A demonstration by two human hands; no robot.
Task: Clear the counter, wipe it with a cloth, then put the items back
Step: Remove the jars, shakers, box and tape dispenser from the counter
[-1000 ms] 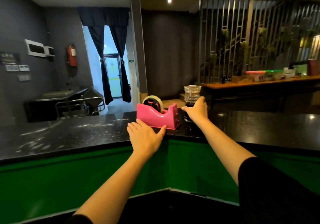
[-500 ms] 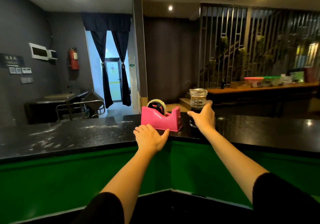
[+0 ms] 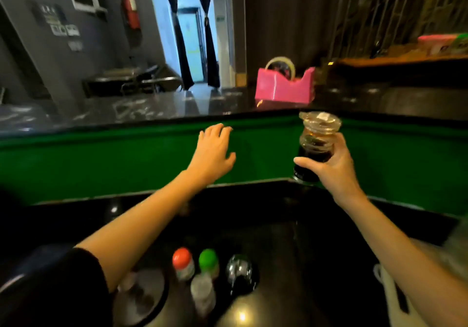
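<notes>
Landmark: the pink tape dispenser (image 3: 285, 86) stands on the upper black counter (image 3: 126, 110), near its front edge; every place below is given relative to it.
Right hand: your right hand (image 3: 331, 167) is wrapped around the lower part of a glass jar (image 3: 315, 144) — fingers behind, thumb across the front. It hangs below and slightly right of the dispenser, in front of the green panel (image 3: 101, 159), clear of the upper counter.
Jar: upright with a slight tilt, dark liquid in its lower part, a clear glass lid on top. Its base sits just over the back edge of the lower black surface (image 3: 266, 212); whether it touches that edge cannot be told.
Left hand: your left hand (image 3: 215, 152) is spread flat, palm away from you, holding nothing. It lies below and left of the dispenser, against the green panel, fingertips just under the rim of the upper counter.
Upper counter: pale streaks show on the glossy top, left of the dispenser.
Lower surface: well below the dispenser, near you, stand a red-capped bottle (image 3: 182, 263), a green-capped bottle (image 3: 209, 262), a clear bottle (image 3: 202, 293) and a dark rounded glass piece (image 3: 239, 273) — all blurred. A round lidded container (image 3: 141, 298) sits to their left, partly behind your left forearm.
</notes>
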